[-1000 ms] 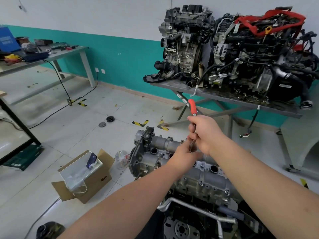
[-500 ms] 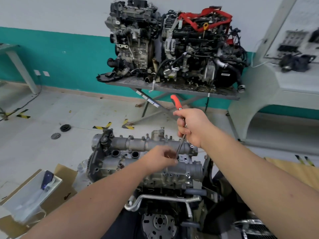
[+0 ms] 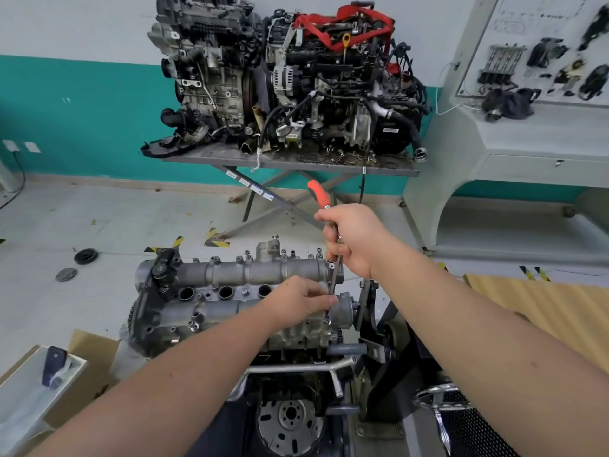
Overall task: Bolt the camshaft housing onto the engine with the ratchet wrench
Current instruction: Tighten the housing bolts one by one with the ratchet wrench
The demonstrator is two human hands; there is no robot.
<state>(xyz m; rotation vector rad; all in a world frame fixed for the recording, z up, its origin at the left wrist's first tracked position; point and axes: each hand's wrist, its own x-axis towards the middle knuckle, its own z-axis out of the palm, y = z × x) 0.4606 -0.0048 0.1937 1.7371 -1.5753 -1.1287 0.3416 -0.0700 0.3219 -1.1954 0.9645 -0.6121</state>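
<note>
Against the far wall a metal stand point(image 3: 290, 161) carries two complete engines point(image 3: 283, 77), well apart from the one being worked on. Near the bottom of view sits the engine point(image 3: 296, 344) itself, and on top of it lies the camshaft housing point(image 3: 237, 291), a grey casting of two parallel barrels with three open round wells showing between them (any further well would be hidden under the left hand). The right hand point(image 3: 354, 240) is curled tight round the shaft of the single ratchet wrench point(image 3: 331, 245), just below its red grip, with the tool tilted so its lower end points down at the right end of the housing. The left hand point(image 3: 301, 300) pinches that lower end with its fingertips, steadying it above a bolt point(image 3: 327, 321) on the near edge. Two hands, one wrench, one housing; along the far edge roughly a dozen bolt heads stand proud, though blur keeps the count uncertain. My worry is the tilt: if the socket meets the bolt off its axis, it could slip off the head or start the thread crooked in the soft casting, and a slip would bring the tool down against the steadying fingers.
</note>
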